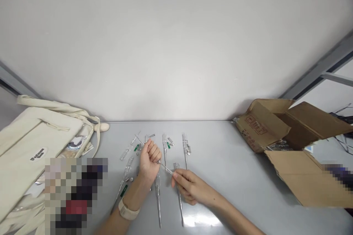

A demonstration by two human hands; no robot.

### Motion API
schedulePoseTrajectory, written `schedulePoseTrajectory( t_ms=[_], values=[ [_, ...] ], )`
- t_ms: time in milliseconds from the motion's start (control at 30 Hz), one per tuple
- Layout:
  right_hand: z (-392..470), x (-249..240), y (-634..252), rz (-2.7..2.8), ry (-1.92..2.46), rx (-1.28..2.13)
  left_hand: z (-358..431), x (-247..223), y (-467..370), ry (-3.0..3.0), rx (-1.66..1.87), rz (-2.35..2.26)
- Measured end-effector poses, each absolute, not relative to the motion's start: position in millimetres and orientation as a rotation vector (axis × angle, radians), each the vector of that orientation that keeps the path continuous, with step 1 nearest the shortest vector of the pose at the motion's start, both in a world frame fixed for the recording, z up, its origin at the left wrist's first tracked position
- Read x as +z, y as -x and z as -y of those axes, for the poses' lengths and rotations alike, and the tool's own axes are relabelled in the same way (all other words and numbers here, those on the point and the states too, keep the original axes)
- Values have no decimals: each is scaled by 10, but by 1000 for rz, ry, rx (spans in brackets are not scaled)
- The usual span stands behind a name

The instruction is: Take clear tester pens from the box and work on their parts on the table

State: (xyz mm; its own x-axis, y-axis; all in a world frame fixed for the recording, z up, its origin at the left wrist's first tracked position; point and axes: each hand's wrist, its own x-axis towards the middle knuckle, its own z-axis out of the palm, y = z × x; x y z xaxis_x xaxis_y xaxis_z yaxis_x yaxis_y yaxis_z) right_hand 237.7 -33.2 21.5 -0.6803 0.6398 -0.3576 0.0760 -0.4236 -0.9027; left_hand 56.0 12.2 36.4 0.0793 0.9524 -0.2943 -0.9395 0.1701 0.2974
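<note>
My left hand (pixel 150 158) is closed in a fist around a slim tool, whose thin metal tip pokes out at the upper left. From the fist's right side a metal rod (pixel 166 169) slants down to my right hand (pixel 189 187), which pinches its end between thumb and fingers. Clear-handled screwdrivers lie around the hands, one (pixel 184 148) behind them and another (pixel 158 202) in front. Small metal cylinders (pixel 171 141) and green strips (pixel 124 191) lie beside some of them. My left hand hides part of the items beneath it.
At the left, a cream cloth bag (pixel 24 147) lies on the grey table (pixel 220 169), partly behind a pixelated area. An open cardboard box (pixel 256 126) with clear packaging inside stands at the right, flaps spread. A pale wall (pixel 176 44) rises behind the table.
</note>
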Motion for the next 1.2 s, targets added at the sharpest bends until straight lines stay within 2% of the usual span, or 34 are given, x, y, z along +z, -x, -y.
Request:
schedulePoseTrajectory(
  t_ms=[500,733,1033,1100,1200],
  values=[
    [339,272,-2400,1728,1112,1876,-135,413,-607,-183,1472,-603],
    [375,366,-2376,2037,1200,1475,-149,400,-594,-130,1458,-605],
    [503,379,-2313,2196,1339,1186,-187,364,-595,-62,1457,-649],
    [529,348,-2276,2262,1369,1042,-186,369,-591,-72,1473,-654],
    [562,272,-2223,2391,1397,639,-184,371,-583,-79,1499,-657]
  ],
)
